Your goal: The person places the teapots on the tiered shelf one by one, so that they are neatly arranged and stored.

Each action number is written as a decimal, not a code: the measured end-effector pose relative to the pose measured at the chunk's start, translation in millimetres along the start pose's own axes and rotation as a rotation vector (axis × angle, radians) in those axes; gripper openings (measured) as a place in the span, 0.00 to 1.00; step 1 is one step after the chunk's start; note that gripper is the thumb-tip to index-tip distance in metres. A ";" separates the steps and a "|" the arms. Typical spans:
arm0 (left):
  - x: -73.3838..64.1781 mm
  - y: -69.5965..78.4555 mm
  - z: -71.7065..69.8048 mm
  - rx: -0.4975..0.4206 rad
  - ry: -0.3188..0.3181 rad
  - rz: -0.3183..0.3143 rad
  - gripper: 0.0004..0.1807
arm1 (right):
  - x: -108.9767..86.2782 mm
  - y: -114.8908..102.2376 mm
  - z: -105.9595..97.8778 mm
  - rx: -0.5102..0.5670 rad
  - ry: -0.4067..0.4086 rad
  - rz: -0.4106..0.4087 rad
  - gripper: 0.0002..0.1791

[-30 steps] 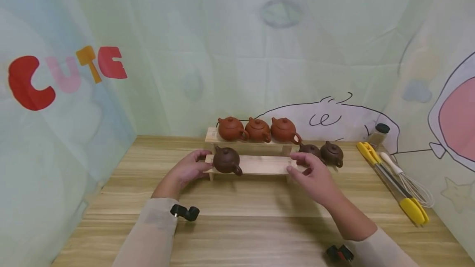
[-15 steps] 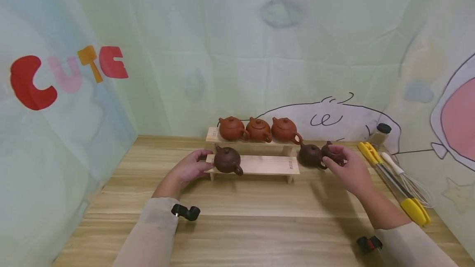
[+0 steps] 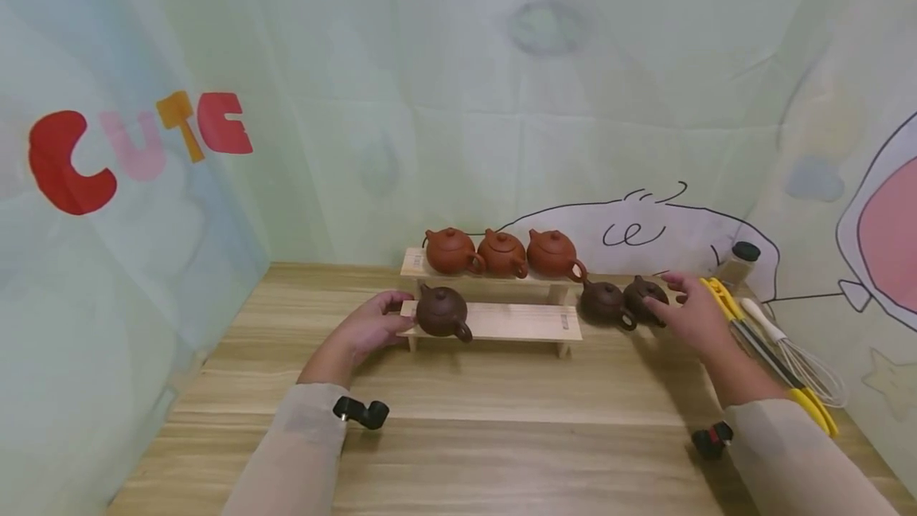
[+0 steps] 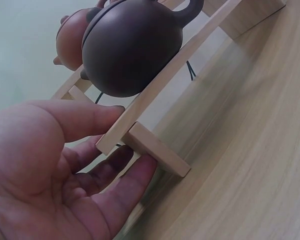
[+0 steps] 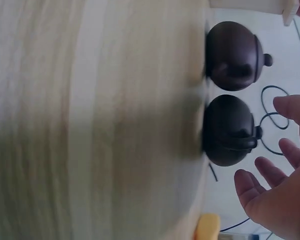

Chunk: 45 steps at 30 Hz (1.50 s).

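Observation:
My left hand (image 3: pixel 374 326) grips the left end of the lower wooden display stand (image 3: pixel 523 321), thumb on top and fingers beneath, as the left wrist view shows. Close to that thumb, a dark brown teapot (image 3: pixel 441 310) sits on the stand (image 4: pixel 162 80). My right hand (image 3: pixel 693 317) is spread beside the rightmost dark teapot (image 3: pixel 645 299) on the table, its thumb overlapping that pot in the head view. In the right wrist view the fingers of this hand (image 5: pixel 285 200) stand apart from the pot (image 5: pixel 227 131). Another dark teapot (image 3: pixel 603 303) stands just left of it.
Three reddish clay teapots (image 3: pixel 502 252) line the higher wooden stand (image 3: pixel 413 262) behind. At the right lie yellow-tipped tongs (image 3: pixel 759 353) and a whisk (image 3: pixel 805 369). A jar with a black lid (image 3: pixel 743 257) stands at the back right, before a printed cloth backdrop.
My right hand has moved right, from the stand's right end to the rightmost dark teapot, and its fingers now show more to the pot's right side. The left hand keeps its grip.

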State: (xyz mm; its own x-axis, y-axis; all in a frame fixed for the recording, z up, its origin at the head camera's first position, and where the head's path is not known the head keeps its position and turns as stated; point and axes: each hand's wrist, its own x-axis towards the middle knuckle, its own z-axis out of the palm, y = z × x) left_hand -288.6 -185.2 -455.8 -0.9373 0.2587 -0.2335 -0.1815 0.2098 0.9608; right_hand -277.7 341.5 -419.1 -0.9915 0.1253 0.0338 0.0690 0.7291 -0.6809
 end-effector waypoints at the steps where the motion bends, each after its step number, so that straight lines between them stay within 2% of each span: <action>1: 0.0 0.0 0.0 -0.001 -0.003 -0.001 0.31 | 1.6 1.7 1.1 -0.004 -0.010 0.007 0.43; 12: -1.0 0.4 0.7 -0.010 0.000 -0.005 0.31 | 22.9 11.4 8.7 -0.044 -0.129 0.115 0.53; 17: -0.4 0.9 0.9 -0.009 -0.003 0.001 0.31 | 27.9 12.4 13.6 0.009 -0.117 0.142 0.52; 24: -0.1 -0.4 0.1 -0.010 -0.006 0.001 0.32 | 26.7 9.9 17.3 -0.017 -0.086 0.139 0.49; 29: -0.2 -0.7 -0.4 -0.011 -0.004 0.005 0.32 | 19.5 9.4 13.8 0.021 -0.049 0.152 0.49; 37: -0.4 -0.8 -0.2 -0.009 -0.004 0.003 0.32 | -5.8 -2.4 4.6 0.103 0.033 0.060 0.51; 40: -0.3 -0.8 -0.1 -0.002 -0.006 -0.001 0.33 | -18.9 -12.5 2.8 0.089 0.023 0.032 0.51; 45: -1.6 0.4 -0.3 0.002 -0.010 -0.010 0.33 | -40.8 -31.9 7.0 0.103 -0.043 -0.032 0.49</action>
State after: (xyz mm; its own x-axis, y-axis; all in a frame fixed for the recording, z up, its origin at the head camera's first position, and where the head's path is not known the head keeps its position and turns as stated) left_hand -287.3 -185.8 -455.0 -0.9325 0.2660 -0.2442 -0.1899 0.2141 0.9582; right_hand -240.2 308.5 -403.9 -0.9970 0.0724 0.0268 0.0276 0.6590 -0.7516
